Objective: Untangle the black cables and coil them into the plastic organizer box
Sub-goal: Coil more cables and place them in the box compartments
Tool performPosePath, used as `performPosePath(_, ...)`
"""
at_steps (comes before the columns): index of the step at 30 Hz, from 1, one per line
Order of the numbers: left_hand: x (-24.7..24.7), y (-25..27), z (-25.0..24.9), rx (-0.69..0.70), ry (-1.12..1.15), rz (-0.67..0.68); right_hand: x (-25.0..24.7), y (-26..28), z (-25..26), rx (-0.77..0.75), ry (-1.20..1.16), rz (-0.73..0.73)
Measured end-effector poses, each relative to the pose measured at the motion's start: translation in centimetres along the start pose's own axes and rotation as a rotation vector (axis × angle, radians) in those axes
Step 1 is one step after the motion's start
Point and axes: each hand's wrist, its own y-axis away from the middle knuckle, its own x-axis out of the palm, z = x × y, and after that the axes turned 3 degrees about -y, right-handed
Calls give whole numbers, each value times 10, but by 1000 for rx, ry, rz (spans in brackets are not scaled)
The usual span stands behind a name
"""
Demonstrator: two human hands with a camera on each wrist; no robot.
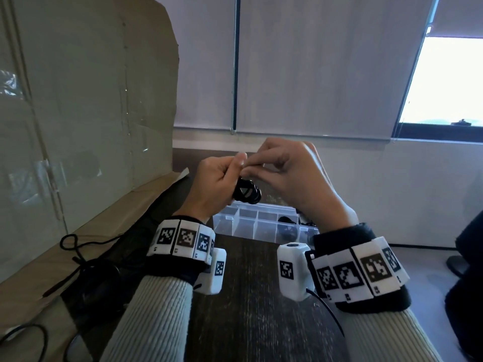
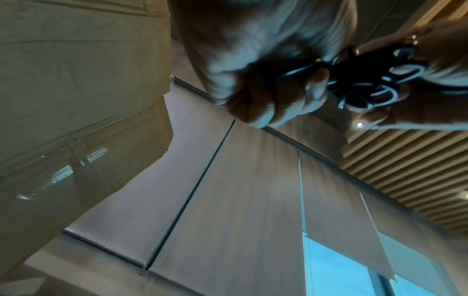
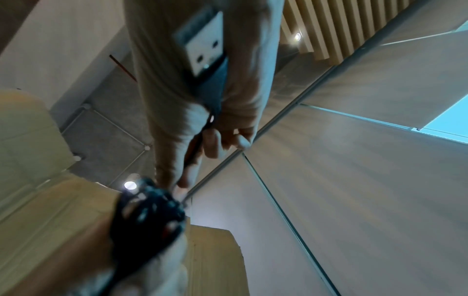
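A small coil of black cable (image 1: pixel 247 193) is held up in the air over the clear plastic organizer box (image 1: pixel 244 214). My left hand (image 1: pixel 230 173) grips the coil from the left, its thumb pointing up. My right hand (image 1: pixel 257 167) pinches the top of the same cable against the left thumb. In the left wrist view the looped coil (image 2: pixel 367 84) sits between the fingers of my left hand (image 2: pixel 291 94). In the right wrist view my right hand (image 3: pixel 217 144) pinches a cable strand (image 3: pixel 196 148) that runs down to the coil (image 3: pixel 149 210).
The organizer box stands on a dark wooden table (image 1: pixel 248 296); dark cable pieces (image 1: pixel 287 226) lie in its right compartments. More tangled black cable (image 1: pixel 78 257) lies at the left on a cardboard sheet (image 1: pixel 91 100) that rises as a wall. A window (image 1: pixel 449 82) is at the far right.
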Motion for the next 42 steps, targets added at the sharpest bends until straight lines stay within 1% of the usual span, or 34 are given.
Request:
performPosePath(3,5,-3,-12,-27,180,-17,0,1,-12,26,-95,-62)
performPosePath(5,9,-4,-16,-65,261,-64,1,1,-17,36,-147,-57)
performPosePath(7,9,-6,-16,-119,308,-104,5,2,-21,56,-164,-16)
performPosePath(8,8,-7,-15,-156,325,-126,7,2,-24,86,-135,20)
performPosePath(10,3,-8,-12,-236,324,-193,11,5,-27,187,-69,146)
performPosePath(12,0,-10,-8,-294,278,-266,18,7,-25,266,-83,305)
performPosePath(14,-3,-14,3,-360,210,-386,26,9,-21,292,-17,434)
performPosePath(16,-8,-17,14,-423,123,-507,32,8,-14,341,70,534)
performPosePath(17,-12,-18,17,-430,45,-541,33,8,-10,354,94,572)
performPosePath(20,-22,-15,20,-385,-180,-591,29,5,7,302,191,637)
performPosePath(22,-28,-12,19,-357,-294,-639,24,3,18,245,235,627)
performPosePath(23,-31,-11,20,-345,-339,-653,22,2,21,208,241,598)
performPosePath(26,-33,-7,19,-276,-465,-617,21,-1,34,72,240,487)
performPosePath(28,-30,-2,17,-190,-512,-525,24,-2,45,-14,235,424)
performPosePath(30,-22,0,16,-113,-472,-438,23,-3,52,-84,201,352)
performPosePath(31,-19,1,17,-51,-444,-380,20,-4,53,-91,155,305)
performPosePath(33,-16,1,15,99,-409,-260,10,-4,47,-129,69,151)
performPosePath(34,-15,0,12,123,-372,-205,5,-4,41,-143,39,65)
performPosePath(36,-8,-3,2,90,-256,-93,-8,-3,27,-114,-26,-58)
performPosePath(38,3,-5,-10,22,-91,13,-20,-2,9,-59,-77,-109)
performPosePath(40,13,-5,-19,-57,77,61,-26,1,-8,8,-130,-125)
performPosePath(42,17,-6,-22,-146,234,74,-25,4,-20,41,-165,-141)
